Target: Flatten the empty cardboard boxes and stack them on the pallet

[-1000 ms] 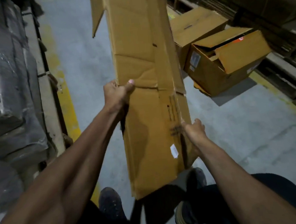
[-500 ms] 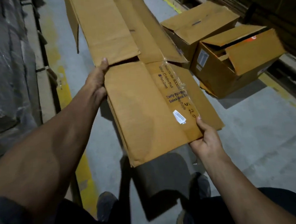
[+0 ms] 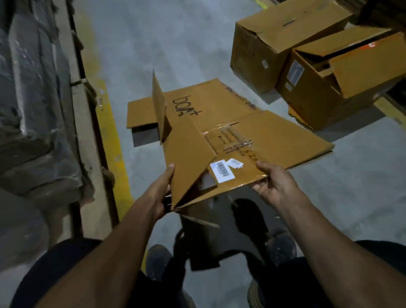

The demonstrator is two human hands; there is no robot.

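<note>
1. Head view, nearest: the left hand (image 3: 162, 192) grips the near left corner of the flattened box (image 3: 232, 137), thumb on top and the fingers curled underneath, out of sight. The right hand (image 3: 275, 187) holds the near right edge, thumb over the taped panel and the fingers cupped beneath. Both grips sit at one end only, so the long sheet probably levers against them and could twist free.

2. The flattened box hangs low above the concrete floor (image 3: 345, 204), just ahead of the person's shoes (image 3: 279, 247). A loose flap (image 3: 200, 228) dangles below the near edge, between the feet; it could catch a shoe on a step.

3. Farther along the sheet, one raised flap (image 3: 160, 108) stands upright beside the handwritten marking. The box is not fully flat; stacked like this, it would likely sit crooked or spring open.

4. The far right panel droops toward the floor. If it drags, the fold may buckle and pull the cardboard out of the right hand.

5. Beyond, two standing boxes (image 3: 310, 50) sit close together on the right, not yet flattened. Swinging the sheet that way risks knocking them.

6. No pallet is clearly identifiable here, so I cannot tell the carrying route.
</note>
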